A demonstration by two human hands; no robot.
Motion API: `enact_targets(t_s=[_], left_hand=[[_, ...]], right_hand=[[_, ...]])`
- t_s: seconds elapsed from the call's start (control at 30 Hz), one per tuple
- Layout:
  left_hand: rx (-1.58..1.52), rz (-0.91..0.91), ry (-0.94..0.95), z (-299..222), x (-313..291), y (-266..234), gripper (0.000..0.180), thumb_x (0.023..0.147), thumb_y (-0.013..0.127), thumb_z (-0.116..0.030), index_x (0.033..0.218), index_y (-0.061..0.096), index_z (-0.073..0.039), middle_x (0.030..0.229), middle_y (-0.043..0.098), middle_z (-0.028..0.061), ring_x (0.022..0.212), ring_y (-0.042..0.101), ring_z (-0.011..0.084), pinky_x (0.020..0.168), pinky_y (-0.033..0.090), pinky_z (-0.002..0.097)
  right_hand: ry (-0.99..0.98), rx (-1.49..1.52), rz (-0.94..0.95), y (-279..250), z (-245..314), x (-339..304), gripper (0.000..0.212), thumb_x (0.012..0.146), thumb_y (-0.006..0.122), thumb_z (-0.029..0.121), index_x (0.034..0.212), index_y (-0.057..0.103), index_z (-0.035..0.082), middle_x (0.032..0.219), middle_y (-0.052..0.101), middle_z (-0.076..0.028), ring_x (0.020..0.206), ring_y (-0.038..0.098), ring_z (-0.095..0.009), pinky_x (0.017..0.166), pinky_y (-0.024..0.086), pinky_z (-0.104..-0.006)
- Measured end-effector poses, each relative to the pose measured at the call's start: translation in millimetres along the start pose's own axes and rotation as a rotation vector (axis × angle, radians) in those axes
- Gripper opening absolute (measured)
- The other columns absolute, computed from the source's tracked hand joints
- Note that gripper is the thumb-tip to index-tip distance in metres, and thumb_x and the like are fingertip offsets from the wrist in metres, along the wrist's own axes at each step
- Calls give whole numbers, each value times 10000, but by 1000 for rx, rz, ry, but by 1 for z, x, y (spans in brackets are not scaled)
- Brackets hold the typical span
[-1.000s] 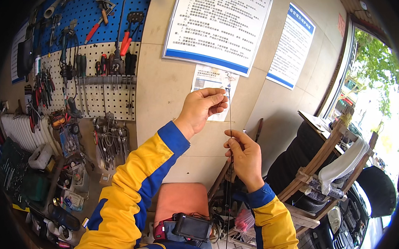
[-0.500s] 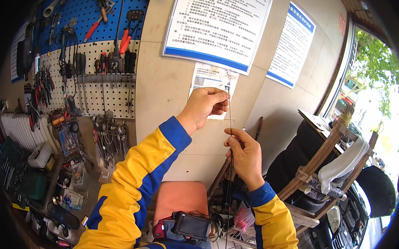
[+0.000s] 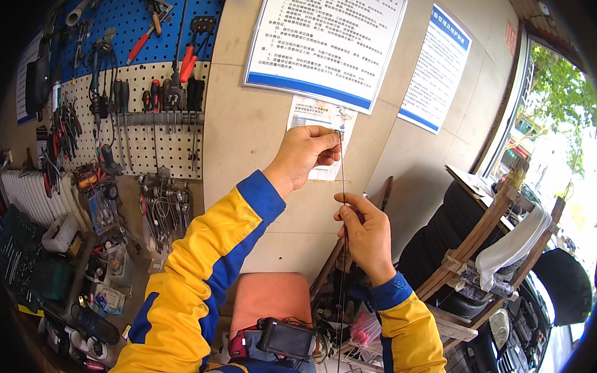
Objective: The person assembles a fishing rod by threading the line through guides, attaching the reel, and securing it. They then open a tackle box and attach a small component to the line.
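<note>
A thin dark cord (image 3: 342,174) runs almost straight down in front of the wall, passing through both hands. My left hand (image 3: 308,153) pinches its upper part between thumb and fingertips. Lower and to the right, my right hand (image 3: 367,233) has the cord between its thumb and bent fingers. The stretch between the hands looks taut. Below my right hand the cord drops toward the floor, where dark clutter makes its lower end hard to see. Whether it is string or wire, I cannot tell.
Posters (image 3: 332,45) hang on the wall ahead. At left is a tool pegboard (image 3: 170,142) above a cluttered bench. Below my hands stand an orange chair (image 3: 270,298) and a dark tablet-like device (image 3: 286,338). Tyres (image 3: 440,230), a wooden rack (image 3: 487,245) and a car (image 3: 518,337) occupy the right.
My left hand has risen slightly along with the upper part of the cord. My right hand has hardly moved and keeps its hold.
</note>
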State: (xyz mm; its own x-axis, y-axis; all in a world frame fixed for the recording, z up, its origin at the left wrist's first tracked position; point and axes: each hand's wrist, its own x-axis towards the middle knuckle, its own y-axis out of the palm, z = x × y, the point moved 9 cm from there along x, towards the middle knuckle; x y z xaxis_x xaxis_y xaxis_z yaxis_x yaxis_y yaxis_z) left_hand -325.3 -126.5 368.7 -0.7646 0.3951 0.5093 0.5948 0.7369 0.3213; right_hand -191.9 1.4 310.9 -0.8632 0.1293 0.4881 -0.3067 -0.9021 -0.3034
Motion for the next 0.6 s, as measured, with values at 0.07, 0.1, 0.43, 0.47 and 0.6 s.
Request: enact_targets(t_s=[0.07, 0.1, 0.43, 0.47, 0.6], left_hand=[[-10, 3, 18, 0, 1, 0, 135, 1003, 676, -121, 969, 738, -6, 838, 700, 35, 746, 657, 108, 669, 532, 243], [-15, 6, 25, 0, 1, -1, 135, 1005, 673, -118, 985, 737, -2, 841, 699, 36, 753, 658, 108, 676, 532, 242], [-86, 88, 86, 2, 6, -4, 191, 1016, 657, -104, 1164, 716, 1, 916, 703, 54, 832, 668, 137, 782, 552, 264], [-104, 110, 90, 2, 7, -4, 198, 1018, 654, -102, 1174, 714, 4, 923, 702, 58, 841, 667, 142, 796, 556, 268], [-191, 231, 109, 0, 10, -4, 226, 1025, 647, -101, 1208, 703, 18, 945, 698, 71, 873, 658, 155, 843, 567, 283]], right_hand=[[-2, -4, 2, 0, 1, 0, 254, 1012, 610, 77, 1237, 717, 29, 834, 698, -35, 605, 598, -62, 575, 494, -234], [-2, -5, 3, 0, 1, 0, 254, 1012, 609, 78, 1237, 717, 29, 832, 698, -35, 605, 598, -61, 575, 493, -235], [3, -19, 21, 0, 3, 1, 257, 1008, 607, 80, 1234, 718, 29, 827, 703, -34, 598, 596, -67, 588, 498, -240], [5, -22, 23, 0, 3, 1, 258, 1007, 607, 80, 1235, 718, 29, 827, 703, -34, 599, 596, -66, 588, 498, -240], [0, -25, 37, 1, 3, 2, 264, 1004, 606, 79, 1239, 717, 32, 828, 703, -33, 602, 596, -63, 587, 497, -240]])
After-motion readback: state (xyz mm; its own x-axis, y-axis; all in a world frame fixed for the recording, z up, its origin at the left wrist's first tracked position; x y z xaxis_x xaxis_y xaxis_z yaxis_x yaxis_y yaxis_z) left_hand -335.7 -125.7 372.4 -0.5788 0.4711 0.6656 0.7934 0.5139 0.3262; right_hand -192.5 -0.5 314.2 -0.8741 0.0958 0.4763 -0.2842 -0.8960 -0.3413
